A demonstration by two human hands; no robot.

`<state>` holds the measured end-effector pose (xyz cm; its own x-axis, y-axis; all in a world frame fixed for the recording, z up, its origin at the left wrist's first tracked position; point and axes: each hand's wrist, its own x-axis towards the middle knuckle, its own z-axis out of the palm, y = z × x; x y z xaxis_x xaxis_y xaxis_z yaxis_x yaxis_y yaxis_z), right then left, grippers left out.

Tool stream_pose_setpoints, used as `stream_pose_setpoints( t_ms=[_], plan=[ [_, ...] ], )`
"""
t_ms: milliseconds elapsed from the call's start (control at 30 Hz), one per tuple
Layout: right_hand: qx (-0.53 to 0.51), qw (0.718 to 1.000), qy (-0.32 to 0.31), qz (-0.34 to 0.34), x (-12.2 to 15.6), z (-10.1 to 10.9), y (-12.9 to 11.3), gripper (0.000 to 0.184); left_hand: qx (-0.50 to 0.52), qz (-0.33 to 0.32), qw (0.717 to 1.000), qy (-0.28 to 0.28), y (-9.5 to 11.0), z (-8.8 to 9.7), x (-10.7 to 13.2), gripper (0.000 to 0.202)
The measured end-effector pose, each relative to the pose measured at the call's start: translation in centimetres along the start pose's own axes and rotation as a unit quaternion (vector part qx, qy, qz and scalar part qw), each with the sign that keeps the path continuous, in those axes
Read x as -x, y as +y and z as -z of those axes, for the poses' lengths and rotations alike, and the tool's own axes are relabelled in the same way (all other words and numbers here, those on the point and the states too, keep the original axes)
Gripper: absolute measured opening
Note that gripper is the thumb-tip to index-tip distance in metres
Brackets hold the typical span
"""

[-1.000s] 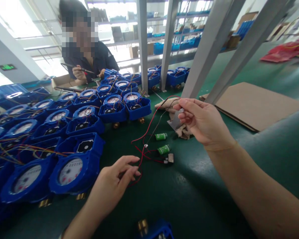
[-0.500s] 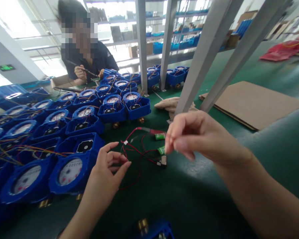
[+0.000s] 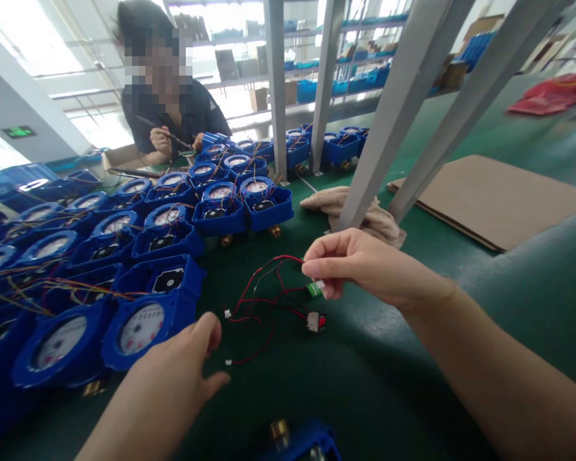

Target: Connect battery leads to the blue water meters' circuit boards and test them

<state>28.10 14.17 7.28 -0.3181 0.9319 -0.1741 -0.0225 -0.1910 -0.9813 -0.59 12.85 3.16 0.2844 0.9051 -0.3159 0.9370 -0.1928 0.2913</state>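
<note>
My right hand (image 3: 360, 269) is pinched over a green battery (image 3: 313, 289) and the red and black wires (image 3: 264, 298) running from it, just above the green table. A small module with a red display (image 3: 315, 322) lies at the wires' near end. My left hand (image 3: 173, 384) hovers low at the front, fingers curled loosely, holding nothing. It is beside the nearest blue water meter (image 3: 139, 323), and the loose white wire plugs (image 3: 227, 314) lie just to its right.
Rows of blue water meters (image 3: 211, 205) with coloured wires fill the left of the green table (image 3: 365, 384). A beige cloth (image 3: 365, 214), grey rack legs (image 3: 388, 121) and cardboard (image 3: 494, 198) lie beyond. A person (image 3: 173, 115) works opposite. Another blue meter (image 3: 302, 445) sits at the front edge.
My right hand came down from holding the wires up high to the battery on the table. My left hand let go of the wire and drew back toward me.
</note>
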Motion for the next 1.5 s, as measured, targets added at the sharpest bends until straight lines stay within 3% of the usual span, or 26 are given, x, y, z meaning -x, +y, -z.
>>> stream_pose_setpoints(
  t_ms=[167,333,433,533,633,733,800,867,1300,1500],
  plan=[
    [-0.012,0.998,0.016,-0.065,-1.2,-0.3,1.0,0.031,-0.057,-0.045,0.994,-0.078,1.6,-0.8,-0.2,0.037],
    [-0.014,0.997,0.022,-0.074,-1.4,-0.3,1.0,0.035,-0.080,-0.048,0.984,-0.153,3.4,-0.8,-0.5,0.027],
    [-0.028,0.996,0.018,-0.083,-1.6,-0.3,1.2,0.033,0.029,-0.087,0.990,-0.104,3.7,-0.6,-0.3,0.022],
    [-0.062,0.994,0.004,-0.089,-1.9,-0.5,1.9,0.029,0.191,-0.089,0.977,-0.039,3.9,-0.6,-0.1,0.015],
    [-0.105,0.989,-0.018,-0.102,-2.2,-1.1,2.8,0.027,0.357,-0.049,0.932,-0.028,4.4,-1.0,-0.3,0.013],
    [-0.145,0.982,-0.033,-0.115,-2.2,-2.0,3.4,0.029,0.516,-0.031,0.855,-0.053,4.9,-1.8,-0.7,0.018],
    [-0.158,0.980,-0.029,-0.116,-2.1,-2.6,3.5,0.031,0.585,-0.014,0.807,-0.072,5.1,-2.4,-0.8,0.021],
    [-0.155,0.981,-0.023,-0.111,-1.9,-3.1,3.5,0.032,0.612,0.007,0.787,-0.086,5.3,-2.7,-0.8,0.022],
    [-0.128,0.987,-0.054,-0.075,-1.6,-3.5,3.7,0.028,0.595,0.007,0.796,-0.109,5.6,-2.8,-1.0,0.020],
    [-0.068,0.995,-0.052,-0.045,-1.5,-3.6,3.7,0.031,0.583,0.009,0.804,-0.115,5.6,-3.0,-1.0,0.019]
  ],
)
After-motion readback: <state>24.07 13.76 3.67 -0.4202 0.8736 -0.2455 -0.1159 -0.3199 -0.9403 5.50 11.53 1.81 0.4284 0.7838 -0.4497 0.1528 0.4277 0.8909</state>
